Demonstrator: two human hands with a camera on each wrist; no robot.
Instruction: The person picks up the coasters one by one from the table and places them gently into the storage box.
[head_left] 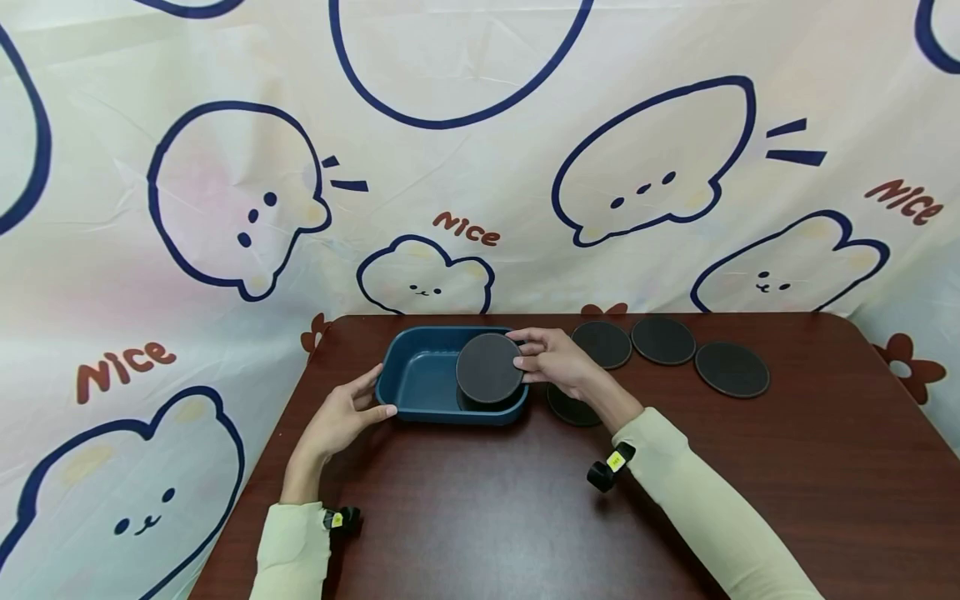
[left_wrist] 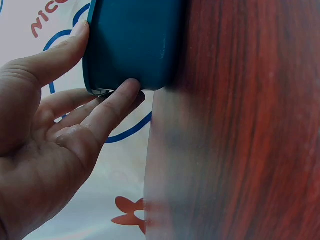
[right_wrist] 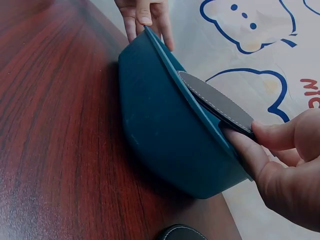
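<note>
A black round coaster (head_left: 489, 367) with white stitching along its edge is pinched between the thumb and fingers of my right hand (head_left: 558, 361). It lies over the right part of a blue rectangular tub (head_left: 420, 414), level with the rim. In the right wrist view the coaster (right_wrist: 220, 100) slants across the tub's rim, the thumb on top and a finger below. My left hand (head_left: 341, 418) grips the tub's left end, thumb near the front corner and fingers around the side. In the left wrist view its fingertips touch the outer wall of the tub (left_wrist: 130, 45).
To the right of the tub, several more black coasters lie flat on the brown wooden table (head_left: 480, 500): one coaster (head_left: 573, 407) partly under the right forearm, others (head_left: 663, 340) farther back and one (head_left: 732, 369) farthest right. A cartoon-printed cloth (head_left: 420, 183) hangs behind the table.
</note>
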